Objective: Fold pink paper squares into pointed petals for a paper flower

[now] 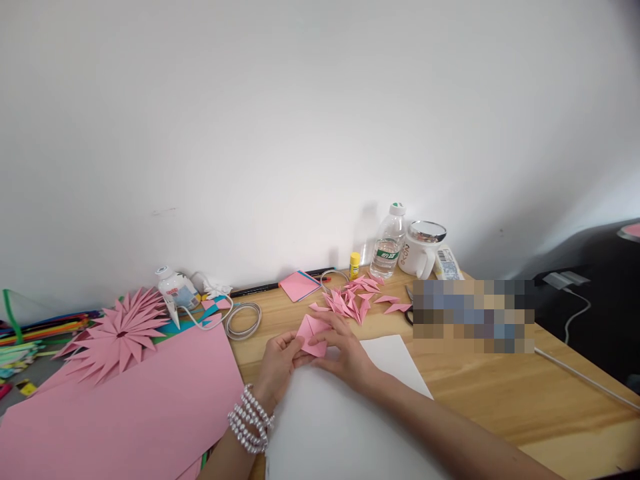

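Two hands pinched one pink paper over the white sheet (350, 427): left hand (277, 363) gripped the paper (311, 335) by its left edge, right hand (347, 357) pressed its right side flat, steadying a fold. Behind the paper lay folded petals (356, 300); further right, a capped bottle (387, 243) and mug (420, 250), contents unclear.

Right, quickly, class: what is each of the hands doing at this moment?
Left hand: closed on the left edge of the pink folded paper.
Right hand: fingers pinching the same paper from its right side, over the white sheet.
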Demonstrator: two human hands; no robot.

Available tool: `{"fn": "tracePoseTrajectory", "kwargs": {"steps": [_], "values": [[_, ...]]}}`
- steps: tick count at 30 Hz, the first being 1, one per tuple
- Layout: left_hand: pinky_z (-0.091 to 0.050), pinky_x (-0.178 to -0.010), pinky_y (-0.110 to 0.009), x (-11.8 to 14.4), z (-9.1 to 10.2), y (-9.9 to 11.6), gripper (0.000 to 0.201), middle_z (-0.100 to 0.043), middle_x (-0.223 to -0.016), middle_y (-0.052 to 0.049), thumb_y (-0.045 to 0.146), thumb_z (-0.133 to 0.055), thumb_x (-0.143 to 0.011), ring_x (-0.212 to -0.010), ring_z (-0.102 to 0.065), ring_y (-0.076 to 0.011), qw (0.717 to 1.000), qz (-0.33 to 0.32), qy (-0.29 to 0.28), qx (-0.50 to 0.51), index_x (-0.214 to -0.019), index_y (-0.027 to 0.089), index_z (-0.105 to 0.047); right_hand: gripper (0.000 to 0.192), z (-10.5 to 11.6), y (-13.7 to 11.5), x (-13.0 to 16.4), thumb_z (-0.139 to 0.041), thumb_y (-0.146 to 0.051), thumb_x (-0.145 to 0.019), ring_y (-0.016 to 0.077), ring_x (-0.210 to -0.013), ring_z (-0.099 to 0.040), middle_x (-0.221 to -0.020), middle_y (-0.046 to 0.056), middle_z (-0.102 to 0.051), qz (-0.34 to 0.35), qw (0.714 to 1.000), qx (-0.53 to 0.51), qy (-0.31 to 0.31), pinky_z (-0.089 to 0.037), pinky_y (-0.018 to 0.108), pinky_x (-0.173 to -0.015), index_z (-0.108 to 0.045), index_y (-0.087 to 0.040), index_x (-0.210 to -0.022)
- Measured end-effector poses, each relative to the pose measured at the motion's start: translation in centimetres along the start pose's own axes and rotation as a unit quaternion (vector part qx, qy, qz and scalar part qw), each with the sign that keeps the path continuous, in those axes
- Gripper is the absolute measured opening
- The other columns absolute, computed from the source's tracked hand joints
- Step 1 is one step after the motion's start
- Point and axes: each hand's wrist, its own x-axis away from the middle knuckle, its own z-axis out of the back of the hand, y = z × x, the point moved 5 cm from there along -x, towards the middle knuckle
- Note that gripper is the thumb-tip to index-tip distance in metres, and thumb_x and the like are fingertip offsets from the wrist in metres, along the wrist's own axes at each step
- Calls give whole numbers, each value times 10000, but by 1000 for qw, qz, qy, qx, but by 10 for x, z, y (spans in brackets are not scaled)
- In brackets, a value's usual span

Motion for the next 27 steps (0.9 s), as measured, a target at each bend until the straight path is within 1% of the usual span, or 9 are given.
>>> {"fn": "tracePoseTrajectory", "kwargs": {"steps": [2, 4, 8, 11, 13, 15, 19, 23, 27], "values": [[-488, -673, -317, 0, 0, 0, 187, -673, -720, -107, 267, -618, -668, -660, -630, -194, 1000, 2, 5, -2, -717, 87, -635, 157, 4, 0, -1, -649, -272, -671, 250, -1171, -326, -1204, 76, -425, 5, 1000, 13, 27, -320, 428, -923, -606, -229, -815], [-488, -673, -310, 0, 0, 0, 178, -674, -728, -108, 255, -618, -666, -657, -629, -189, 1000, 4, 9, -3, -718, 86, -637, 201, 6, -1, -1, -664, -311, -651, 263, -1162, -321, -1186, 79, -438, 15, 999, 28, 41, -320, 434, -913, -611, -229, -827], [-493, -632, -300, 0, 0, 1, 161, -671, -699, -101, 245, -607, -673, -650, -625, -192, 1000, 5, 4, -15, -684, 87, -633, 294, 2, 0, -1, -701, -343, -596, 264, -1034, -407, -969, 61, -568, 22, 998, 62, 9, -351, 436, -838, -607, -243, -855], [-494, -658, -312, 0, 0, 1, 151, -665, -685, -86, 240, -617, -668, -651, -621, -187, 1000, 6, 7, -15, -674, 90, -631, 193, -2, 3, 0, -679, -307, -631, 229, -889, -477, -864, 47, -598, 13, 998, 65, -12, -384, 396, -759, -605, -225, -790], [-494, -682, -325, 0, 0, 0, 142, -659, -663, -71, 235, -639, -650, -639, -618, -178, 1000, 13, 16, -11, -670, 95, -629, 87, -3, 5, 0, -640, -272, -676, 208, -840, -499, -846, 46, -601, 14, 998, 57, -15, -397, 374, -731, -598, -211, -723], [-488, -715, -332, -1, 1, -1, 143, -651, -646, -60, 234, -654, -639, -639, -614, -169, 1000, 13, 17, -8, -663, 95, -628, 49, -3, 6, 0, -596, -244, -715, 194, -811, -512, -835, 45, -602, 15, 999, 51, -9, -407, 362, -721, -588, -205, -688], [-460, -786, -341, -1, -2, 0, 184, -660, -745, -86, 269, -639, -668, -734, -612, -179, 1000, -2, -12, 3, -710, 90, -637, 83, -4, 9, 0, -523, -220, -769, 179, -772, -528, -785, 37, -600, 11, 999, 46, -12, -418, 358, -738, -602, -221, -745], [-433, -835, -350, 0, -7, 1, 273, -660, -883, -118, 291, -651, -657, -843, -602, -210, 999, -5, -46, 3, -843, 92, -642, 171, -5, 11, 1, -462, -240, -807, 176, -784, -537, -825, 53, -588, -1, 999, 33, -10, -439, 317, -691, -628, -242, -848], [-423, -854, -349, 1, -9, 1, 351, -655, -932, -117, 230, -698, -604, -886, -596, -221, 997, -14, -79, -21, -921, 99, -626, 172, -7, 17, 3, -465, -255, -807, 159, -722, -535, -759, 40, -584, -41, 999, 4, -11, -442, 281, -634, -635, -229, -814]]}}
